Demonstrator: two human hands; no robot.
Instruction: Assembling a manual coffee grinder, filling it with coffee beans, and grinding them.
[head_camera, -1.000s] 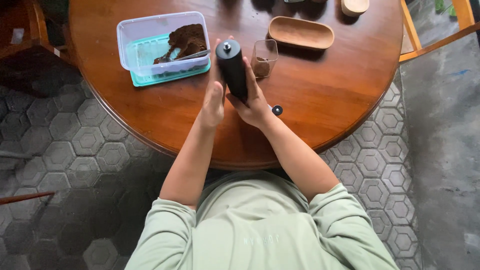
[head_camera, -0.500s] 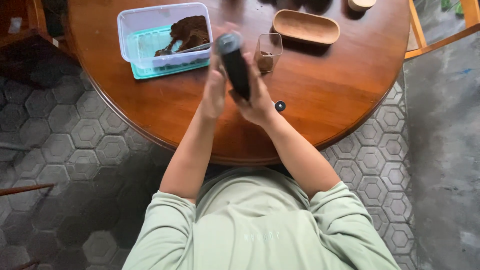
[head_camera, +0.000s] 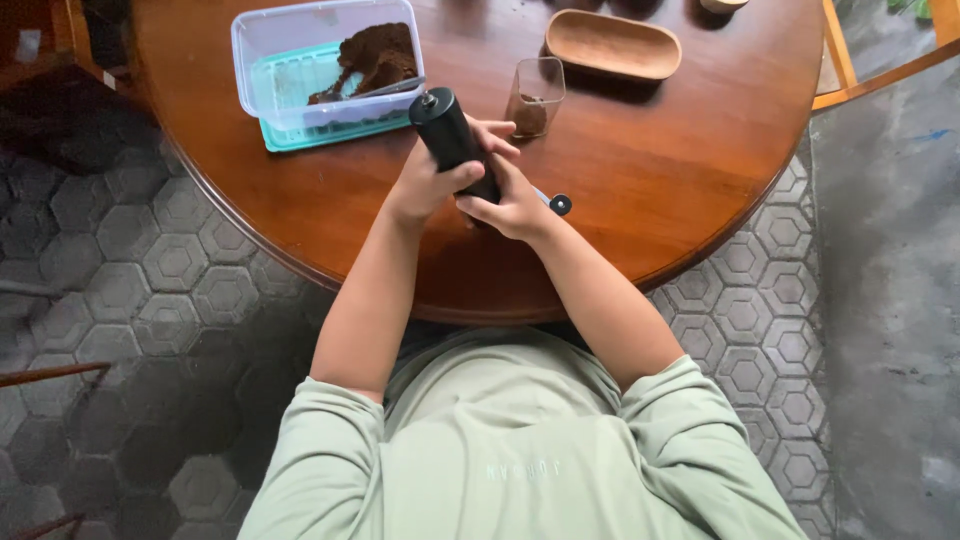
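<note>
Both hands, left hand (head_camera: 425, 185) and right hand (head_camera: 510, 205), wrapped tight around a black grinder (head_camera: 452, 140) above the round wooden tabletop (head_camera: 680, 170)

Both hands, left hand (head_camera: 425, 180) and right hand (head_camera: 510, 205), grip a black cylindrical grinder (head_camera: 452, 140) above the round worktop's (head_camera: 650, 200) near edge.

A wooden tray (head_camera: 612, 44) lies on the round table (head_camera: 700, 180).

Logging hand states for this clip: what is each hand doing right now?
Left hand: closed around the black cylindrical grinder.
Right hand: closed on the grinder's lower end.
</note>
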